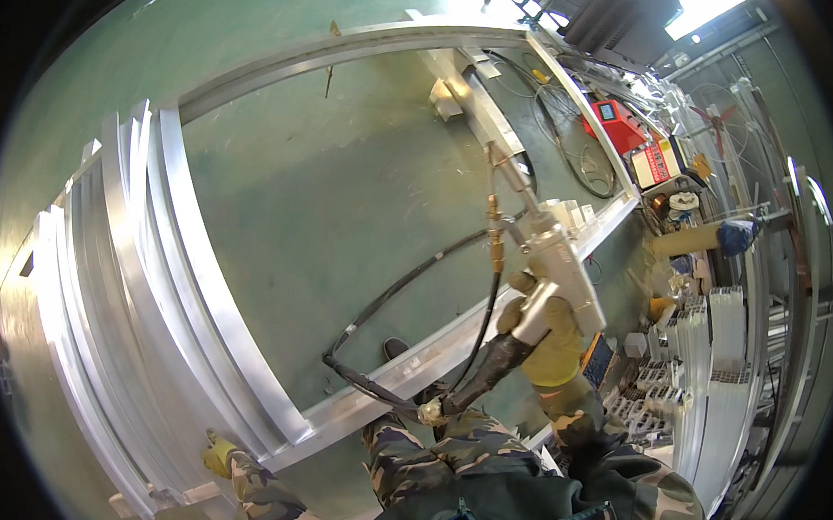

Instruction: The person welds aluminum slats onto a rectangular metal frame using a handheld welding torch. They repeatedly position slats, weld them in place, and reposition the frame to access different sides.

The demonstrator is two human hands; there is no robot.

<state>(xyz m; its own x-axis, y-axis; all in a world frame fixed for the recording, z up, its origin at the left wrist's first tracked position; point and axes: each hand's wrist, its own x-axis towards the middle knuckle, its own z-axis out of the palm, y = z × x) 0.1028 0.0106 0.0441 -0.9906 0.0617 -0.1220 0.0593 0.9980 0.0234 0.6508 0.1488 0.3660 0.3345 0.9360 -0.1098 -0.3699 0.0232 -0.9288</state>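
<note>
My right hand [554, 345], in a yellow glove, is closed around the handle of a silver welding gun [565, 271]. A brass fitting and thin rod stand beside its nozzle, which points away toward a crossbar of a silver metal frame [354, 420]. A black cable [406, 283] loops from the gun's handle back past my legs. My left hand [218, 454], also gloved in yellow, rests at the near end of a stack of long metal profiles [143, 341]. One finger sticks out from it, and the other fingers are hard to make out.
The frame encloses green floor [345, 192]. Beyond its right side stands a red machine [616, 127] beside a white box [658, 164]. A cardboard tube [687, 241] and stacked pale profiles [709, 366] line the right. A clamp [331, 56] sits on the far rail.
</note>
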